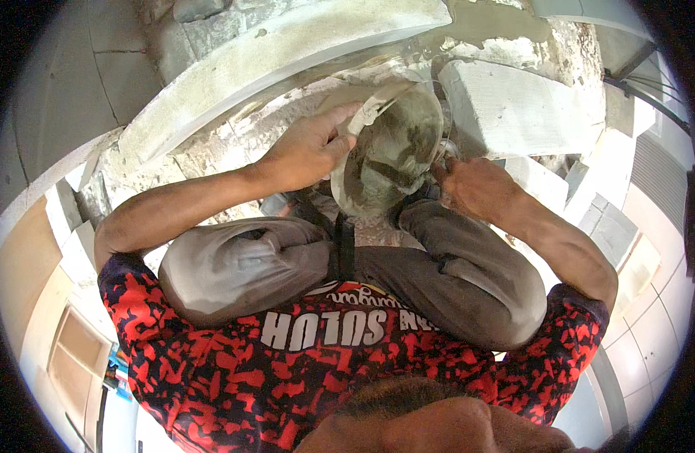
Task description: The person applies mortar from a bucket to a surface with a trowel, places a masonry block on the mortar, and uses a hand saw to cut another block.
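Note:
A round, mortar-smeared container (pixel 392 151) is tilted above my bent legs, its stained inside showing. My left hand (pixel 309 147) is closed on the container's pale left rim, thumb and fingers against it. My right hand (pixel 472 185) is closed beside the container's right side, with a small shiny metal part (pixel 447 149) at its fingers; what it grips is mostly hidden and I cannot make it out. A long curved concrete ledge (pixel 264 60) runs beyond the container, and a pale block (pixel 521 109) sits to the right of it.
Rough mortar-coated masonry (pixel 506 30) lies at the back. A grey tiled surface (pixel 60 83) is at the upper left, pale floor tiles (pixel 649 332) at the lower right. Loose grey blocks (pixel 596 219) lie by my right arm, and a wooden panel (pixel 75 355) stands at the lower left.

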A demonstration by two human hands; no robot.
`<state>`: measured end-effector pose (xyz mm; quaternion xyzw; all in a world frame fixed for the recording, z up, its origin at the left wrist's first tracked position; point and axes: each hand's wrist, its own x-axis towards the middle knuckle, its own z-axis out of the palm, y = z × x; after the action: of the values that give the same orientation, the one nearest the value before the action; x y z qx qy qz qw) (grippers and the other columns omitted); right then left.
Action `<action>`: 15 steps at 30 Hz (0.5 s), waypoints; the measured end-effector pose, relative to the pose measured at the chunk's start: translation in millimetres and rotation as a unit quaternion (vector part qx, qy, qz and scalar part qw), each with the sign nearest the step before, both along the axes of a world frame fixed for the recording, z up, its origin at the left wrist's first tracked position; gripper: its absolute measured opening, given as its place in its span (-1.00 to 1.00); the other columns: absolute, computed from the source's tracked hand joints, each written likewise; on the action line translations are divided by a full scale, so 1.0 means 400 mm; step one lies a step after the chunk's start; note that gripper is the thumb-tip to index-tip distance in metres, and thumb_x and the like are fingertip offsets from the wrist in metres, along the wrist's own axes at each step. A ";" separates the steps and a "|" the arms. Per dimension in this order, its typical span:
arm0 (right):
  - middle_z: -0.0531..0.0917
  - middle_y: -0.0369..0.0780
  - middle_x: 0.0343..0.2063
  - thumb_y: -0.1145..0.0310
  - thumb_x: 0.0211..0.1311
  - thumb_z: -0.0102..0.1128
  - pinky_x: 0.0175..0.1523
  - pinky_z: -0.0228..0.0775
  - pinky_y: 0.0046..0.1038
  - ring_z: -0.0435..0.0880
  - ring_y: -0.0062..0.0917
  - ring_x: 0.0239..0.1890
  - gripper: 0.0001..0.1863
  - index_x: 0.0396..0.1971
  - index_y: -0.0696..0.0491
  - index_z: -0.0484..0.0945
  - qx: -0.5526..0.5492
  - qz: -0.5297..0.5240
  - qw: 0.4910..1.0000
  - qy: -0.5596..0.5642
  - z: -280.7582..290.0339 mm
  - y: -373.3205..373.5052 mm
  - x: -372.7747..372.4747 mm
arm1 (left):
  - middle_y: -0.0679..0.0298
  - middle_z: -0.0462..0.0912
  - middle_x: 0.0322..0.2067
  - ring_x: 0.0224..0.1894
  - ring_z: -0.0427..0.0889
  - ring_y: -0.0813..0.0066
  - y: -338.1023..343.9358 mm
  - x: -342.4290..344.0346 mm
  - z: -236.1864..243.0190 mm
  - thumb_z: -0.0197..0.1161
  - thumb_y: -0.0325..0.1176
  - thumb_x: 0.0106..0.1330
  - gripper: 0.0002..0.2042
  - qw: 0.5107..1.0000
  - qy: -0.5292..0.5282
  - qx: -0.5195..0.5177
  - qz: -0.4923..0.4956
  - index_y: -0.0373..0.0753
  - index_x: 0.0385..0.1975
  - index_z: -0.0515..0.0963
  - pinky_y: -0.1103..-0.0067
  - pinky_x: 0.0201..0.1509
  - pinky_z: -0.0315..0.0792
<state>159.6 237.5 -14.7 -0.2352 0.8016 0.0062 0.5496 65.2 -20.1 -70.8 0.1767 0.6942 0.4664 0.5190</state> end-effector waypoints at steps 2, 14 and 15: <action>0.61 0.09 -0.32 0.19 0.27 0.05 -0.17 0.55 -0.24 0.66 -0.18 -0.25 -0.60 -0.12 0.24 0.51 -0.079 -0.074 0.994 -0.016 0.011 0.027 -0.008 | 0.21 0.57 -0.45 -0.54 0.47 0.51 0.004 -0.005 -0.005 0.03 -0.30 0.38 -0.52 0.999 0.004 -0.029 -0.031 -0.14 0.30 0.19 0.51 -0.34 0.42; 0.69 -0.21 -0.40 -0.01 0.25 0.16 -0.25 0.46 -0.48 0.60 -0.58 -0.41 -0.43 0.00 0.20 0.53 -0.286 -0.491 0.805 -0.171 -0.175 0.127 0.125 | 0.26 0.50 -0.47 -0.54 0.48 0.55 -0.087 -0.049 -0.028 0.02 -0.32 0.41 -0.51 0.993 -0.024 -0.118 0.003 -0.05 0.33 0.15 0.55 -0.37 0.49; 0.69 -0.21 -0.39 -0.02 0.24 0.16 -0.24 0.46 -0.48 0.60 -0.58 -0.40 -0.43 -0.01 0.21 0.54 -0.299 -0.511 0.788 -0.169 -0.165 0.129 0.128 | 0.23 0.51 -0.43 -0.54 0.48 0.54 -0.093 -0.052 -0.029 0.03 -0.30 0.41 -0.51 0.994 -0.012 -0.106 0.014 -0.07 0.33 0.15 0.55 -0.36 0.51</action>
<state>210.9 289.2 -80.5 0.0591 0.6605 -0.5554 0.5017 44.3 -57.2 -82.3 0.1055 0.7361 0.3994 0.5362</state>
